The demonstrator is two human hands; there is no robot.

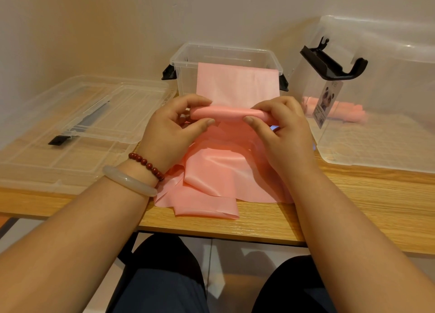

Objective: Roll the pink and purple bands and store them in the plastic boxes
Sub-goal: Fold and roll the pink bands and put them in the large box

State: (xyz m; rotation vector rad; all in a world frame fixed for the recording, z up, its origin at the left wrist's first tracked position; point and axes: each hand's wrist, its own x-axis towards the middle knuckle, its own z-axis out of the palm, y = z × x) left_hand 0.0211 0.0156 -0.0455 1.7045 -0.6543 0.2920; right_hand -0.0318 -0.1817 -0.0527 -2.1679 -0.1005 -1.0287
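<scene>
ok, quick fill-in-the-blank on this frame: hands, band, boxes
1. The band rolled between the left hand and right hand is ____ in colour.
2. The beaded bracelet sits on the ____ wrist.
3. The finished rolls lie inside the large box on the person's ____ side.
4. The loose lid lies flat on the ____.

Missing words: pink; left; right; table

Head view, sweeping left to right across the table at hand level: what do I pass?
clear lid → left hand → rolled part of the pink band → right hand → large clear box with rolled pink bands inside
</scene>
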